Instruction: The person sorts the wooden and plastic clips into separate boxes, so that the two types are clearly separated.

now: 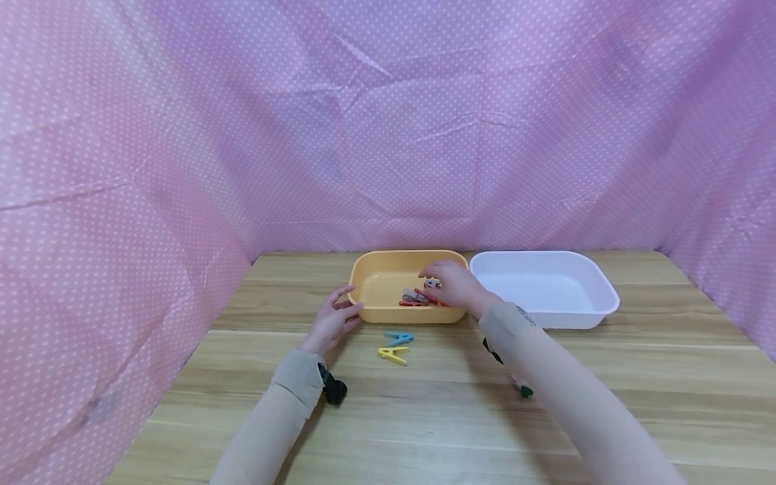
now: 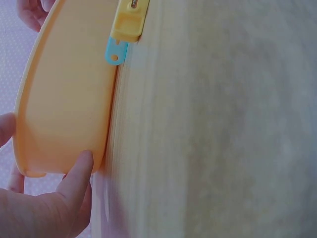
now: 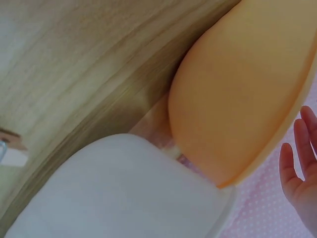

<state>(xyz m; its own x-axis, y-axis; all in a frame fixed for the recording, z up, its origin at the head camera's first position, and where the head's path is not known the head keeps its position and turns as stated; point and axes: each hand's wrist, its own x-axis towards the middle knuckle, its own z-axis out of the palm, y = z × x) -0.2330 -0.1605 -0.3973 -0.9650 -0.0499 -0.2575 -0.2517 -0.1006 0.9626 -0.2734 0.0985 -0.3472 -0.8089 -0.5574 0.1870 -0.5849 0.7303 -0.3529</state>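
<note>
Left hand (image 1: 331,323) — fingers clamped on yellow tray (image 1: 394,315); right hand (image 1: 457,285) (fingers apart) over clothespins (image 1: 415,297)

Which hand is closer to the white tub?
The right hand: it's over the yellow tub, near the white tub; the left hand touches the yellow tub's opposite end.

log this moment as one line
left hand: touching left end of yellow tub; right hand: over clothespins in tub; blue clothespin, yellow clothespin: on table; white tub: right of yellow tub

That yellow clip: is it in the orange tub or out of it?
Out: the yellow clip lies on the wooden table, in front of the orange tub.
</note>
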